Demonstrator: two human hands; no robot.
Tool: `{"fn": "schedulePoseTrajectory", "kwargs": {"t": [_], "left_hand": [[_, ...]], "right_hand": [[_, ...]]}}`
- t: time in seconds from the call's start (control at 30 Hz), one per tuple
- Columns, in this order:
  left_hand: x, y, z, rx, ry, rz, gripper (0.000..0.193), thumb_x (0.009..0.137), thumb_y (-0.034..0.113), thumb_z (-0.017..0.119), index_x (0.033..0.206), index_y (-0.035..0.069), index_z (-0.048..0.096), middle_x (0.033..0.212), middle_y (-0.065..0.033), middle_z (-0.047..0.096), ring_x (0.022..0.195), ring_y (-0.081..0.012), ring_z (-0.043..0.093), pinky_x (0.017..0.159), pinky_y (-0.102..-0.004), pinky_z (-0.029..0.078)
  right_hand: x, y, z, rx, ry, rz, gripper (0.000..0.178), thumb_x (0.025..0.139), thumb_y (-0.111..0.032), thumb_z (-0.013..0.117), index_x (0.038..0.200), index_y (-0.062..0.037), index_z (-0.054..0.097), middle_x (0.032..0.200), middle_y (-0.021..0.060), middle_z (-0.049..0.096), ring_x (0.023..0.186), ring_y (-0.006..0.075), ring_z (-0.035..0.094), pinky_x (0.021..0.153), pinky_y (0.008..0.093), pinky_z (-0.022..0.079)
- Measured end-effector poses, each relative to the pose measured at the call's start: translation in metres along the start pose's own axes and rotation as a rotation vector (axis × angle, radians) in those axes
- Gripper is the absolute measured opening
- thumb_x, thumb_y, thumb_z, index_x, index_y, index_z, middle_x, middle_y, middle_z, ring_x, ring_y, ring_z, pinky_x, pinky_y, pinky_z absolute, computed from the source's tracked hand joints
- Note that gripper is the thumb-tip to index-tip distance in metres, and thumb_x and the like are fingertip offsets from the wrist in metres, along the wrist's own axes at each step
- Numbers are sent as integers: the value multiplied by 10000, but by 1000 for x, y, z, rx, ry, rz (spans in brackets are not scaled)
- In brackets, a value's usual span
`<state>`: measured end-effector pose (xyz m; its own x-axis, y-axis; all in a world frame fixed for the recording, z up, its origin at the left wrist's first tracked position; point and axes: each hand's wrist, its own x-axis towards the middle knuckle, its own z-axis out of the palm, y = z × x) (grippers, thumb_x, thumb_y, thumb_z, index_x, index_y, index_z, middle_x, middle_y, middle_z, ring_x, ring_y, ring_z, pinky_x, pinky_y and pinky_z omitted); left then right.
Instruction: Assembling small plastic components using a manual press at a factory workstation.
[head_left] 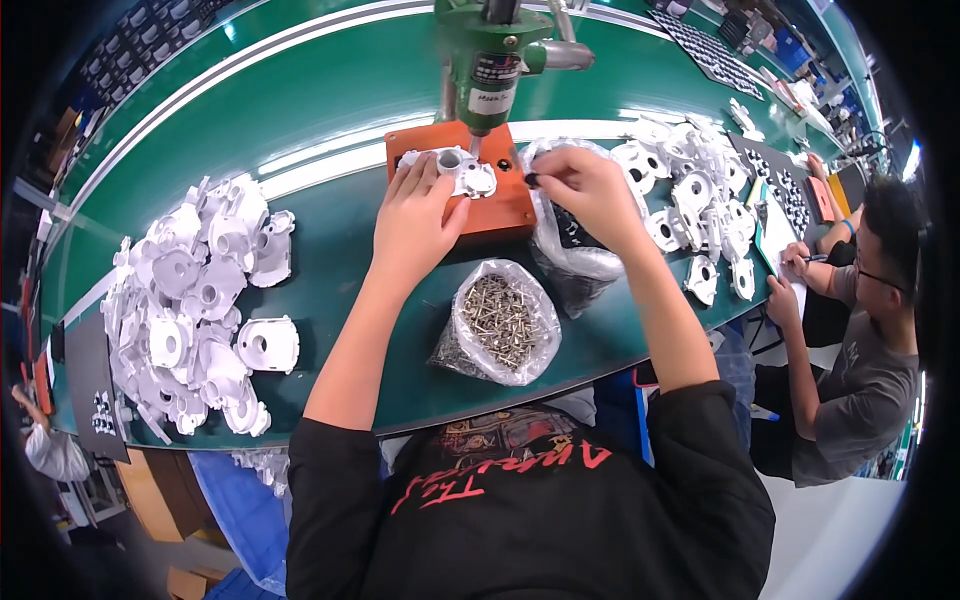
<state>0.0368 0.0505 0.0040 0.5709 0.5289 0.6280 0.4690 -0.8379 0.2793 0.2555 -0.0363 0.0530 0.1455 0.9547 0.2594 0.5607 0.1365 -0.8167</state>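
Observation:
A white plastic housing part point(474, 180) with a round collar lies on the orange fixture block point(490, 218), under the tip of a green press point(488, 80). My left hand point(415, 215) holds the housing part at its left end, fingers over it and thumb along the near side. At the block's right edge, my right hand point(590, 190) pinches a small black piece point(531, 180) between thumb and fingertips. Below that hand sits a clear plastic bag point(560, 262) with dark pieces inside, partly hidden by the hand and forearm.
An open bag of metal screws or pins point(500, 318) stands nearest me. White housing parts are heaped at the left point(195, 300) and at the right point(700, 190). A co-worker point(850, 350) sits at the right, writing on a clipboard. Black trays point(705, 55) lie at the far right.

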Motion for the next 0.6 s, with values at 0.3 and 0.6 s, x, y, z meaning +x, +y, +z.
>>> {"fn": "schedulePoseTrajectory", "kwargs": {"t": [0.3, 0.6], "left_hand": [[-2, -4, 0, -58, 26, -8, 279, 789, 206, 650, 963, -4, 590, 1187, -213, 582, 1143, -341, 547, 1020, -447, 403], [-1, -4, 1, -52, 21, -10, 283, 784, 202, 651, 968, -7, 597, 1178, -217, 587, 1147, -346, 545, 1021, -448, 402]], "right_hand": [[45, 3, 49, -64, -33, -170, 156, 780, -69, 688, 866, 52, 639, 895, 91, 637, 730, 142, 628, 670, 264, 502], [45, 19, 51, -83, -8, -226, 127, 765, -57, 697, 827, 42, 646, 854, 93, 654, 721, 162, 632, 656, 272, 505]]}}
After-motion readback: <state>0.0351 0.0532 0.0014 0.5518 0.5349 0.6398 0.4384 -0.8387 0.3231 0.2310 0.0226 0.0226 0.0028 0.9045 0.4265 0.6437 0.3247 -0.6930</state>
